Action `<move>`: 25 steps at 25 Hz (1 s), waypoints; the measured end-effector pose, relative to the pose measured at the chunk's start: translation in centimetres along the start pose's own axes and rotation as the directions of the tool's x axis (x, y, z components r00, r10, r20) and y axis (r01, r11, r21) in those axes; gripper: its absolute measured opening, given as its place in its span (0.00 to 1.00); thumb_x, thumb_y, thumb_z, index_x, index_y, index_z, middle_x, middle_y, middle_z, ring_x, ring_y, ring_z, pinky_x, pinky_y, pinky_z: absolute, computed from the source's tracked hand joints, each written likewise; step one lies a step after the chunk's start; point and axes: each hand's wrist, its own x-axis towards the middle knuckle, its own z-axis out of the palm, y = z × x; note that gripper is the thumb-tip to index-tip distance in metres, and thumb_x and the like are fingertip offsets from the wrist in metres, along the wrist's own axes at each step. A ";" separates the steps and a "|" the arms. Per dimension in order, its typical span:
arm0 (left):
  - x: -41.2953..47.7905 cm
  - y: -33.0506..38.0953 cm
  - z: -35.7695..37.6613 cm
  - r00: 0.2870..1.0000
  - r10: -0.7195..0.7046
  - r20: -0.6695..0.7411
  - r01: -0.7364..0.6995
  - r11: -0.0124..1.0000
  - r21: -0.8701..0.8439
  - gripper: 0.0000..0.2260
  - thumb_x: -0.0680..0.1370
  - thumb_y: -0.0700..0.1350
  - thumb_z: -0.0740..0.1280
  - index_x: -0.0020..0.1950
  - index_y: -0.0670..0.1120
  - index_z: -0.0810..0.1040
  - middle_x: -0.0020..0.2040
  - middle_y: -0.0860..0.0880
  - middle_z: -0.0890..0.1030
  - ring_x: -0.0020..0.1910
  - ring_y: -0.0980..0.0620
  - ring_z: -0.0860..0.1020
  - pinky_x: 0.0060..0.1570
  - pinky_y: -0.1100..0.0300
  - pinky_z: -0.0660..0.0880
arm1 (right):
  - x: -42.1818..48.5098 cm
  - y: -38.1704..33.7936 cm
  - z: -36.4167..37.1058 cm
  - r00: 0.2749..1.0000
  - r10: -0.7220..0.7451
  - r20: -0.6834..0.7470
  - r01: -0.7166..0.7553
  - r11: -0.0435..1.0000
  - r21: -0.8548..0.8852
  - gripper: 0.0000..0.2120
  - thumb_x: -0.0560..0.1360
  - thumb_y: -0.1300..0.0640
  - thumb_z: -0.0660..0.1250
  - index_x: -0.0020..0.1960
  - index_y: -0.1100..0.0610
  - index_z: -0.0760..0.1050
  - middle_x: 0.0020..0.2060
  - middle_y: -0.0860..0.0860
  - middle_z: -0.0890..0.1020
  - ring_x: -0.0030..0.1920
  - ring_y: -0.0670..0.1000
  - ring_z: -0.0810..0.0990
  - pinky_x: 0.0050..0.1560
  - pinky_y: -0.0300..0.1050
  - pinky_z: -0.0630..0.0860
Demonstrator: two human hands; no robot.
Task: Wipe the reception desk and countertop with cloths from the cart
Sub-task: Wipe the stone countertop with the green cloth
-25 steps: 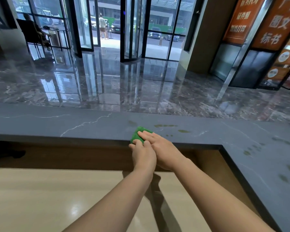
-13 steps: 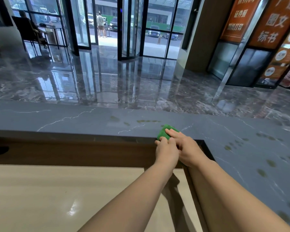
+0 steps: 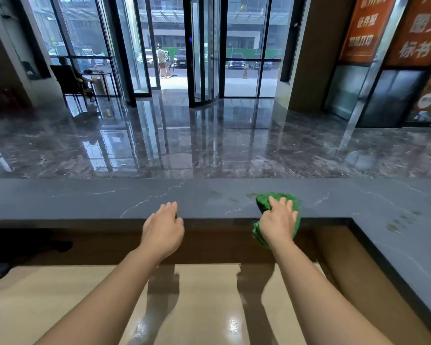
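Note:
A green cloth lies bunched on the near edge of the dark grey marble countertop, part of it hanging over the edge. My right hand presses on it, fingers laid over its top. My left hand rests bare on the counter edge further left, fingertips on the stone, holding nothing. Greenish smudges mark the stone just left of the cloth.
The countertop turns a corner and runs toward me on the right, with more smudges. Below the counter lies the beige lower desk surface. Dark objects sit at the left under the counter. Beyond is a glossy lobby floor and glass doors.
My left hand has come off the cloth and moved left onto the bare counter edge. My right hand alone stays on the cloth, which has slid right along the counter edge.

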 end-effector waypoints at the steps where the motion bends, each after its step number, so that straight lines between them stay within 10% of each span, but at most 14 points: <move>1: 0.2 -1.4 -0.5 1.000 0.014 0.019 -0.016 0.993 0.113 0.19 0.82 0.43 0.55 0.72 0.43 0.64 0.73 0.45 0.67 0.73 0.47 0.63 0.71 0.52 0.58 | -0.7 -1.4 1.1 0.999 -0.039 -0.011 0.038 0.996 -0.085 0.26 0.80 0.62 0.54 0.77 0.54 0.60 0.78 0.56 0.53 0.79 0.56 0.48 0.77 0.51 0.42; 6: 1.1 -3.7 -1.3 0.985 0.101 0.140 -0.146 0.922 0.358 0.25 0.81 0.41 0.54 0.78 0.47 0.53 0.79 0.50 0.54 0.78 0.53 0.50 0.75 0.54 0.43 | -3.7 -9.5 6.2 0.951 -0.259 0.171 0.294 0.928 -0.230 0.27 0.79 0.57 0.55 0.77 0.53 0.57 0.79 0.58 0.51 0.78 0.58 0.46 0.77 0.54 0.42; 13: 2.2 -1.8 -0.8 0.989 0.018 0.144 -0.094 0.836 0.541 0.17 0.83 0.48 0.50 0.67 0.47 0.70 0.68 0.48 0.73 0.68 0.50 0.69 0.75 0.52 0.53 | -1.2 -9.2 5.6 0.784 -0.477 0.398 0.600 0.747 -0.286 0.24 0.83 0.48 0.47 0.79 0.49 0.53 0.79 0.55 0.50 0.78 0.56 0.48 0.76 0.53 0.48; 25: 2.4 -1.0 -0.2 0.988 0.039 0.152 -0.125 0.783 0.610 0.22 0.83 0.53 0.47 0.77 0.50 0.58 0.69 0.43 0.71 0.70 0.46 0.67 0.74 0.52 0.52 | 7.1 -0.2 -0.2 0.987 -0.041 0.155 0.106 0.891 -0.442 0.28 0.82 0.50 0.49 0.80 0.53 0.49 0.79 0.58 0.48 0.78 0.59 0.46 0.77 0.55 0.47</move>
